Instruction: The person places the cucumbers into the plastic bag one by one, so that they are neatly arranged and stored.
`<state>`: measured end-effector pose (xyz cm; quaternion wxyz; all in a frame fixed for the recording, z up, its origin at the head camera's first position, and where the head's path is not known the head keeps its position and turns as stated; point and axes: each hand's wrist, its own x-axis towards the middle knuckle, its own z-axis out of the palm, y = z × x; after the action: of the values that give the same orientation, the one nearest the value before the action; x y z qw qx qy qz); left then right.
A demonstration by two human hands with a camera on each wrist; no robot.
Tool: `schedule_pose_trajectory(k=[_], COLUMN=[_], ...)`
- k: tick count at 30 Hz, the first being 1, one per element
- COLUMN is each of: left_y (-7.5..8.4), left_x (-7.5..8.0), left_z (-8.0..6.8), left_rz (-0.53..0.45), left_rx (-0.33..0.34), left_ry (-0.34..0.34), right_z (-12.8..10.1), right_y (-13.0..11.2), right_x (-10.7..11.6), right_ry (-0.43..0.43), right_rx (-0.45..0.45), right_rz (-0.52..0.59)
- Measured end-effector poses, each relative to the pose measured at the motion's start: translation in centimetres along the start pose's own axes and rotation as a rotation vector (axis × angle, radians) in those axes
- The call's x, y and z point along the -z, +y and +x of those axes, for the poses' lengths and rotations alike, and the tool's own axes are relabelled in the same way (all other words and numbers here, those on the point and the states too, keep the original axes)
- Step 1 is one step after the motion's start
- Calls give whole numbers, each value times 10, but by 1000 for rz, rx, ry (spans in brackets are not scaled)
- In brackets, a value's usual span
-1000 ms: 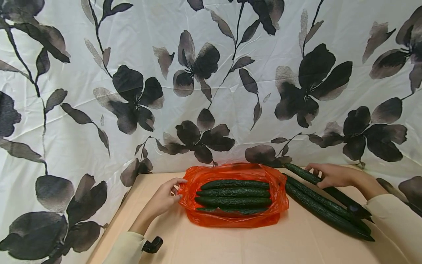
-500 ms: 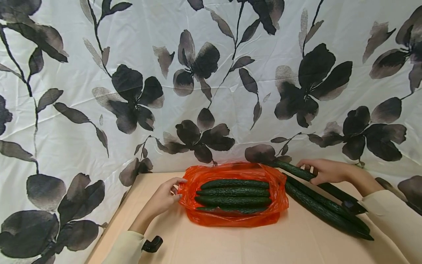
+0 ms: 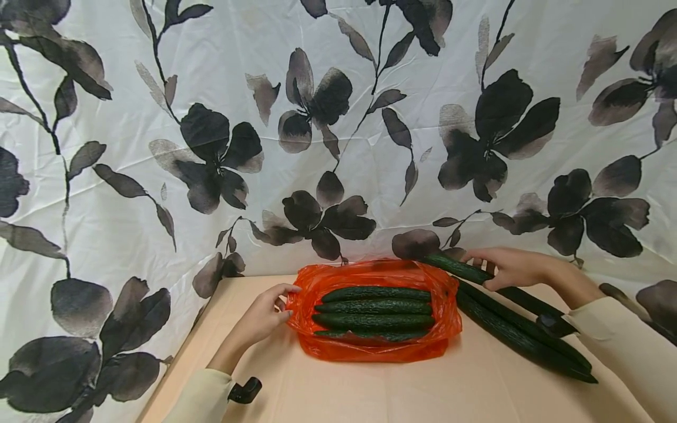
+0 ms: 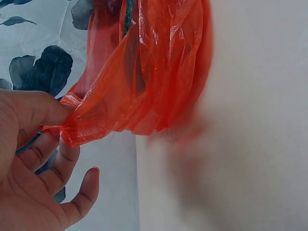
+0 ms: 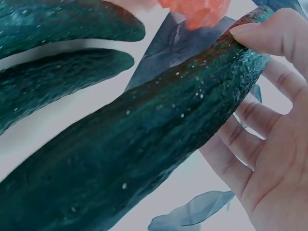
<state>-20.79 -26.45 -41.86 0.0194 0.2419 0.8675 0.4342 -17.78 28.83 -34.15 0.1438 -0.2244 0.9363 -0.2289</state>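
An orange-red plastic bag [image 3: 381, 352] lies on the table with its opening upward, and several dark green cucumbers [image 3: 375, 308] lie side by side in it. At its left end my left hand [image 3: 261, 317] pinches a corner of the film; in the left wrist view the thumb and fingers [image 4: 36, 154] hold the crumpled edge. My right hand [image 3: 515, 270] grips a long cucumber [image 5: 144, 134] between thumb and fingers, raised and slanting, its far end behind the bag's back right corner. Two more cucumbers [image 3: 520, 338] lie together below it, right of the bag.
The light tan table [image 3: 349, 393] backs onto a white cloth [image 3: 402, 170] printed with dark flowers. A black wrist camera [image 3: 245, 390] sits at the left sleeve. The two loose cucumbers reach toward the right sleeve [image 3: 619, 341].
My right hand has carried its cucumber leftward, so its far end has come from beside the bag to over its back right corner. The left hand and the bag have stayed put.
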Motion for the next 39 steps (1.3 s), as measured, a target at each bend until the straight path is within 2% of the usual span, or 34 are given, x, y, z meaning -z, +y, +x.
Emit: schedule_pose_trajectory(k=[15,26,33,39], left_y=[2,2,2,2], left_x=[0,0,0,0], left_z=[2,3,4,6], left_rz=[9,10,11,13], left_rx=[15,11,23,7], left_ry=[-12,-15,-1,-2], right_z=[18,33,41,49], right_y=[-26,-45,-62,-77], right_x=[1,-1,-2,-2], right_ry=[-23,-10,-8,-1], right_rx=[63,155,195,222], right_rz=[-93,-108,-139,-155])
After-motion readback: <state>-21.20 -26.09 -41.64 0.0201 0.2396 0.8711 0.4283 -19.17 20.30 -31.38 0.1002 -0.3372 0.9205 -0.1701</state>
